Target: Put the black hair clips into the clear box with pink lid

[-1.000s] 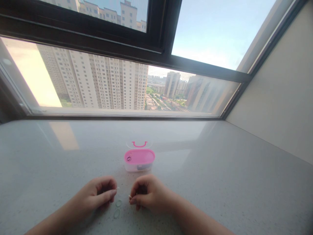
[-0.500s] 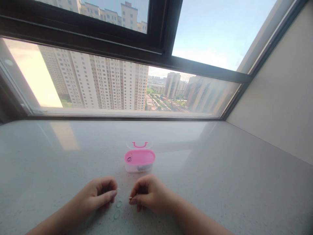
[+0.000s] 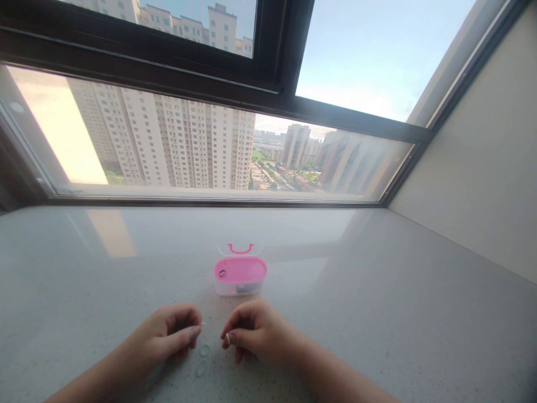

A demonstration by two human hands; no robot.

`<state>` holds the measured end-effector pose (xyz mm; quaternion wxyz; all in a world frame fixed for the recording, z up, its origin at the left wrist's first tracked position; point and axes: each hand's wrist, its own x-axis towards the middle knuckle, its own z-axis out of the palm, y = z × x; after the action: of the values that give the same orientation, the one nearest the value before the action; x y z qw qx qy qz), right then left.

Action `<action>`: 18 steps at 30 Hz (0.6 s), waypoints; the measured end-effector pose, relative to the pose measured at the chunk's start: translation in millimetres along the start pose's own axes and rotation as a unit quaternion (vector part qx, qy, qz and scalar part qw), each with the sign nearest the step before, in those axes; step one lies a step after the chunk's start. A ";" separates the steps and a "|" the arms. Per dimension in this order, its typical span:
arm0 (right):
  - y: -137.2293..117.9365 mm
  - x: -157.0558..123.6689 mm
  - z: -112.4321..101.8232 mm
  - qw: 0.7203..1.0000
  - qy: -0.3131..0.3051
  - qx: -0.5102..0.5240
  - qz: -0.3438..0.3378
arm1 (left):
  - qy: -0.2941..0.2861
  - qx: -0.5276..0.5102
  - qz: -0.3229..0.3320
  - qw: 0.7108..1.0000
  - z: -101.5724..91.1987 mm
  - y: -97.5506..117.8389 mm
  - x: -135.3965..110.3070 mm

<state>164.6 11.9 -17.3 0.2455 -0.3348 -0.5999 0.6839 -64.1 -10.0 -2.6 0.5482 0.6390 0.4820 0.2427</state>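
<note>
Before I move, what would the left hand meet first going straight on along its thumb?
Most likely the right hand, across a narrow gap from the left hand, though their relative heights are hard to judge.

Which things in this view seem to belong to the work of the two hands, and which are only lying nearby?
Likely in the work:
- left hand, pinching a tiny pale piece
- right hand, pinching a small white piece
- two clear round pieces nearby

Apparently just lying about:
- pink-topped oval box
- dark ring on its top
- pink-handled clear lid behind
</note>
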 end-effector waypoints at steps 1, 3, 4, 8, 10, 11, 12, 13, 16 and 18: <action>-0.2 0.0 -0.1 1.000 0.001 -0.001 0.001 | 0.000 -0.001 -0.003 1.000 0.1 0.0 -0.2; -0.8 -0.1 0.0 1.000 0.002 -0.001 0.007 | 0.001 0.002 -0.005 1.000 0.3 0.1 -0.8; -1.2 -0.2 0.2 1.000 0.002 0.000 0.011 | 0.002 0.005 -0.006 1.000 0.2 0.2 -1.0; -2.4 -0.6 1.3 1.000 0.000 0.003 0.013 | 0.004 0.009 -0.003 1.000 -0.1 0.8 -0.8; -2.1 -0.2 1.5 1.000 0.001 0.004 0.010 | 0.003 0.006 -0.002 1.000 -0.1 1.1 -0.6; -1.7 0.1 1.4 1.000 0.001 0.004 0.009 | 0.002 0.005 -0.002 1.000 0.0 1.6 -0.5; -1.3 0.3 1.3 1.000 0.001 0.004 0.009 | 0.002 0.005 -0.002 1.000 0.2 2.2 -0.6; -0.8 0.6 1.2 1.000 0.002 0.004 0.009 | 0.003 0.004 -0.003 1.000 0.4 3.1 -0.7; 0.7 0.9 0.7 1.000 0.002 0.004 0.009 | 0.006 0.006 -0.008 1.000 1.3 6.6 -1.4; 2.1 0.9 0.3 1.000 0.002 0.001 0.008 | 0.006 0.013 -0.007 1.000 1.6 8.1 -1.8</action>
<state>163.9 12.0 -19.5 0.2422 -0.3405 -0.5958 0.6859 -60.7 -11.9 4.9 0.5389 0.6410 0.4926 0.2365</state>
